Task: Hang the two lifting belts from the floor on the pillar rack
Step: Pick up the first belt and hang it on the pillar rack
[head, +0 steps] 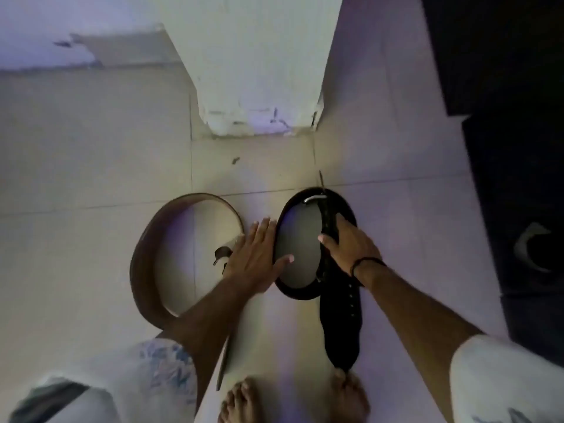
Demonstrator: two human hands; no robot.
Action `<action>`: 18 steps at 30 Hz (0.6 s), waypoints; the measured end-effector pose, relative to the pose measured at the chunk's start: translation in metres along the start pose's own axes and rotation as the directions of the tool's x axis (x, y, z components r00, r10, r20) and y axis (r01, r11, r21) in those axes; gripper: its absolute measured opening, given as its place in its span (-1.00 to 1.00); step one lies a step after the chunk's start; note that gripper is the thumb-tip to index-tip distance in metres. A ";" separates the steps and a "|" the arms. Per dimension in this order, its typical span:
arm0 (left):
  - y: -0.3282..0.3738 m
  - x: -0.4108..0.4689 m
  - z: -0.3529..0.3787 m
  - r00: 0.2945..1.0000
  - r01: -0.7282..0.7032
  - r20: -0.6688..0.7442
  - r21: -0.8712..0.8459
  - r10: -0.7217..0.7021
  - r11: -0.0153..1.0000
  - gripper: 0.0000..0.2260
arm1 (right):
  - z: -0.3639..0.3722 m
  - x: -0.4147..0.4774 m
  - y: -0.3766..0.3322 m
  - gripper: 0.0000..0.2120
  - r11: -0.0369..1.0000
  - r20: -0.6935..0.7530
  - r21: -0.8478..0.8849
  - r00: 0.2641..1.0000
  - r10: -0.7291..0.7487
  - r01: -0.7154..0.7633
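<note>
Two lifting belts stand coiled on the tiled floor below me. The brown belt [146, 261] is on the left, its buckle end near my left wrist. The black belt [341, 315] is on the right, with a metal buckle at its far end and a long tail running toward my feet. My left hand [256, 254] is spread flat between the two belts, fingers apart, thumb over the black belt's near-left rim. My right hand [348, 248] is closed over the black belt's right side. The white pillar [259, 71] rises just beyond the belts; no rack shows on it.
My bare feet [293, 401] stand at the bottom edge, touching the black belt's tail. A dark mat or platform [512, 178] with a white crescent mark fills the right side. A wall base with chipped paint [76, 50] runs along the upper left.
</note>
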State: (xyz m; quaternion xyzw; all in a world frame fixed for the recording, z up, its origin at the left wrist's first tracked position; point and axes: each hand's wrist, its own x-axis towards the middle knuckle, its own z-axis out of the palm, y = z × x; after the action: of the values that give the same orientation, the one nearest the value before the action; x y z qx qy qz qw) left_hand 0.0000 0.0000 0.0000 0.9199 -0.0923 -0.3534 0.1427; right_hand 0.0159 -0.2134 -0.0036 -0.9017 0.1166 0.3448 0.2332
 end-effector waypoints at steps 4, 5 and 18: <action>-0.015 0.027 0.018 0.997 0.072 -0.034 -0.067 -0.074 0.995 -0.25 | 0.009 0.035 -0.009 -0.66 0.996 -0.206 0.002 0.975 0.083 -0.085; -0.016 0.028 0.020 0.996 0.070 -0.045 -0.080 -0.074 0.994 -0.27 | 0.010 0.036 -0.012 -0.71 0.995 -0.222 0.023 0.970 0.102 -0.099; 0.096 -0.022 -0.178 0.951 0.106 -0.128 -0.718 -0.280 0.688 -0.53 | -0.105 -0.086 -0.120 -0.71 0.993 -0.366 -0.055 0.923 -0.120 0.107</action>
State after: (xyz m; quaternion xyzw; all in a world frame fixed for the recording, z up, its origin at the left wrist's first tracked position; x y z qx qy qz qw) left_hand 0.0982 -0.0496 0.1716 0.8344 0.1642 -0.2673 0.4532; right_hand 0.0565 -0.1577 0.1639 -0.9596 0.1001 0.1571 0.2111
